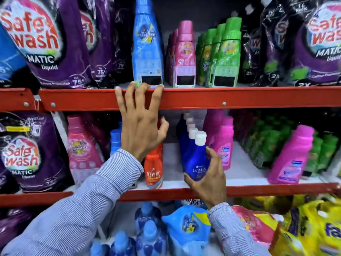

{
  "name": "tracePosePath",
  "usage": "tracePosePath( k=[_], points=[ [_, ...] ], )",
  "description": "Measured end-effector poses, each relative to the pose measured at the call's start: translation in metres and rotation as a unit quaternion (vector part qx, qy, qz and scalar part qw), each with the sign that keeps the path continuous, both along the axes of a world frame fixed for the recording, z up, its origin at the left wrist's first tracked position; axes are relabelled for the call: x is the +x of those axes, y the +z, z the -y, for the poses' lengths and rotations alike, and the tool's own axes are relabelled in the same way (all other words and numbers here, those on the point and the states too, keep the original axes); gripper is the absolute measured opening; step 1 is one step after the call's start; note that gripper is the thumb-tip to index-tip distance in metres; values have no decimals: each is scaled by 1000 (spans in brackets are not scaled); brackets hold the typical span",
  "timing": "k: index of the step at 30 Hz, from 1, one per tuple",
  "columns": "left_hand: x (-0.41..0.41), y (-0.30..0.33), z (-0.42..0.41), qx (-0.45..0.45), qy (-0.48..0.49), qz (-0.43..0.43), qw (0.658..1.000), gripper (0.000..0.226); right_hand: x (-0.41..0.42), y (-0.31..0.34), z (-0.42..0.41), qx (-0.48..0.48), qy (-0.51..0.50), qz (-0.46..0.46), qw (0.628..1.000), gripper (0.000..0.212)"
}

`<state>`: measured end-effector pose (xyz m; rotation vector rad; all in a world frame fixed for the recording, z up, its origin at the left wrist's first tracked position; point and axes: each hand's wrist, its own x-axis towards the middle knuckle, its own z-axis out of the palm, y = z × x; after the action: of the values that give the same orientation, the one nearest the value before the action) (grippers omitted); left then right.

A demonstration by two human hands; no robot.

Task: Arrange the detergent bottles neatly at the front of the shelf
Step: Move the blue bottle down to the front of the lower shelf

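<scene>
My left hand (142,122) reaches up with fingers spread, its fingertips resting on the red front rail of the upper shelf (239,97), just below a tall light-blue bottle (147,50). My right hand (210,180) curls around the front dark-blue Ujala bottle (193,159), thumb and fingers close to its sides; a full grip cannot be confirmed. That bottle heads a row of several white-capped blue bottles on the middle shelf (249,189). A small red Revive bottle (153,169) stands to its left.
Pink bottles (185,56) and green bottles (226,54) stand on the upper shelf between purple Safewash pouches (46,43). The middle shelf holds pink bottles (291,156), green bottles (265,145) and a pink pouch (83,146). Blue bottles (151,235) and yellow packs (313,230) lie below.
</scene>
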<state>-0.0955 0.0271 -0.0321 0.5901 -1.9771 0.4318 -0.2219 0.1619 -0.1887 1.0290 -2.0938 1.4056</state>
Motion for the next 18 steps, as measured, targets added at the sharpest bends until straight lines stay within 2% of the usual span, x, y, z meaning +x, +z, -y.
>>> tracePosePath(
  k=[8,18],
  points=[
    [-2,-1,3,-10,17,13,1000,79,-13,-19,19,42,-11,33,998,98],
    [-5,-2,0,10,21,25,999,83,-6,-25,20,87,-36,15,995,100]
  ],
)
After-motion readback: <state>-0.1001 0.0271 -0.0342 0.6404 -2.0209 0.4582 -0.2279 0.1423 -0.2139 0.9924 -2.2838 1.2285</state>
